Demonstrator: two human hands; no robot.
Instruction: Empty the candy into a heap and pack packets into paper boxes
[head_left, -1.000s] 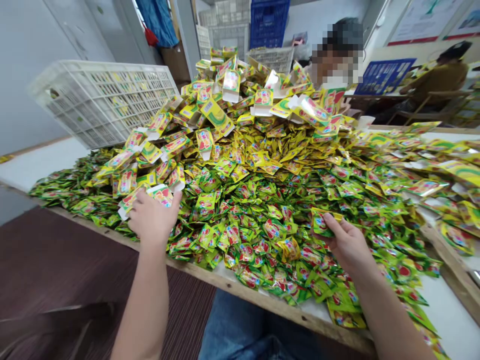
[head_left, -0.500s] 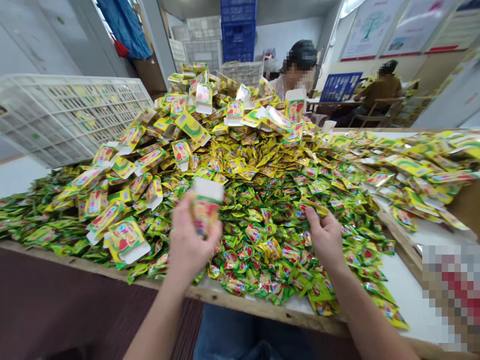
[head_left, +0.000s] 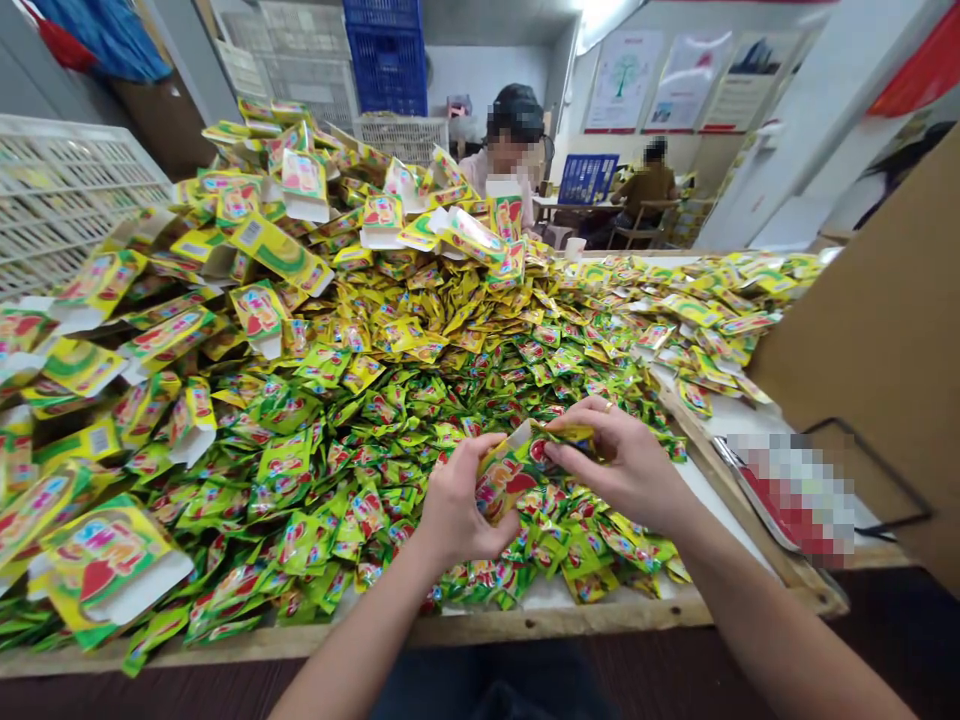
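Note:
My left hand is wrapped round a small yellow-and-green candy box printed with a watermelon slice. The box is tilted, and its top end faces my right hand. Between the thumb and fingers of that hand are small candy packets, held right at the mouth of the box; how many I cannot tell. Beneath both hands spreads a heap of green packets, with yellow packets behind it.
Cartons are piled at left, with one carton near the wooden edge. A white crate stands far left. At right are a wooden divider, a clipboard-like item and a brown cardboard panel. Two people sit beyond the table.
My hands have come together, bringing the packets in my right hand to the box in my left. The box has turned from upright to tilted. The view has swung right.

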